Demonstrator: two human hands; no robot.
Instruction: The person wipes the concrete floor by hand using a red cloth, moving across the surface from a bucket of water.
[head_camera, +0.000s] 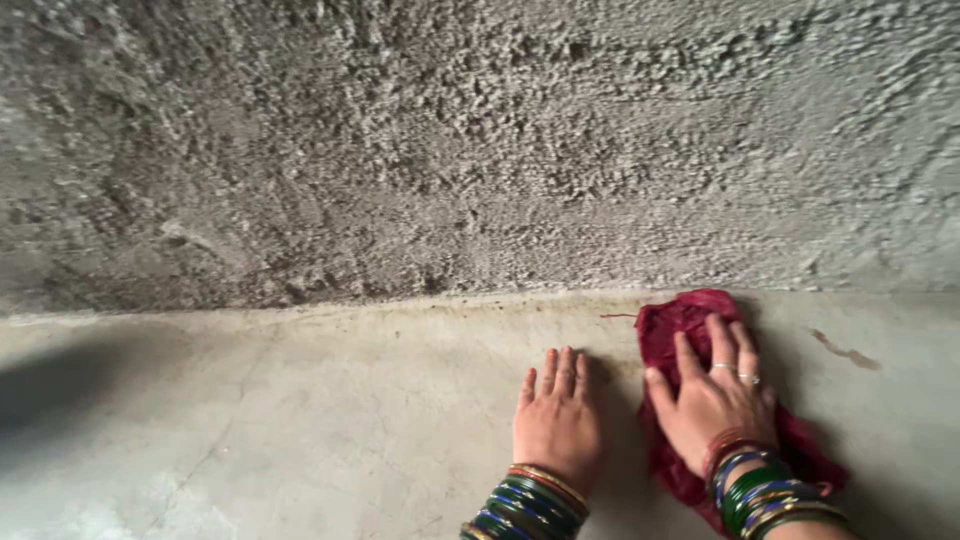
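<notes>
So the biggest thing here is the rough grey plastered wall (480, 140), all bumpy and pebbly, filling the whole top half of the frame. Below it is the smooth pale concrete floor (300, 420), meeting the wall along a grimy seam across the middle. There's a dark shadow on the far left of the floor, and I honestly can't tell what's casting it. A small brownish smear (845, 352) sits on the floor over at the right, just under the wall.

Next down in size: the crumpled dark red cloth rag (690, 320), lower right of the frame, bunched up close to the wall seam. My right hand (712, 400) is flat on top of it, fingers spread and pressing down, not gripping, just palm weight holding it to the floor. Rings on two fingers. The hand covers the middle of the rag, so I can't say how it's folded underneath.

My left hand (557, 420) is just beside it, bottom centre, open and flat on bare concrete with fingers together, holding nothing. Looks like it's there to prop me up.

Smallest: the stacked green, blue and gold bangles (525, 505) on both wrists. The bottom edge cuts them off, along with my forearms.
</notes>
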